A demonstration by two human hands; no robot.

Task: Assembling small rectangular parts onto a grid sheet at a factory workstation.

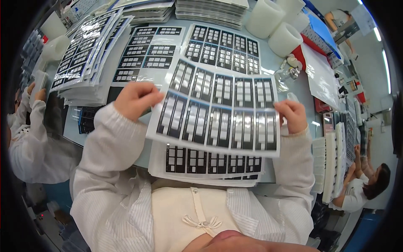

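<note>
Pinching opposite side edges of the printed sheet (pixel 225 108) with left grip (pixel 136 101) and right grip (pixel 294 117), closed on it, probably to stop sagging. Holding it above the near stack (pixel 197 161), leaving most print uncovered. Farther out on the desk (pixel 72 131), piled at left: glossy sheets (pixel 86 52); stood beyond, at right: white rolls (pixel 285 40), likely out of the way.

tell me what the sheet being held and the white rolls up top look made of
Held sheet: probably coated paper or thin plastic film with a glossy finish; bright glare streaks and a soft bend suggest that. White rolls: likely wound plastic film, milky and smooth with a faint sheen, though foam can't be ruled out.
</note>
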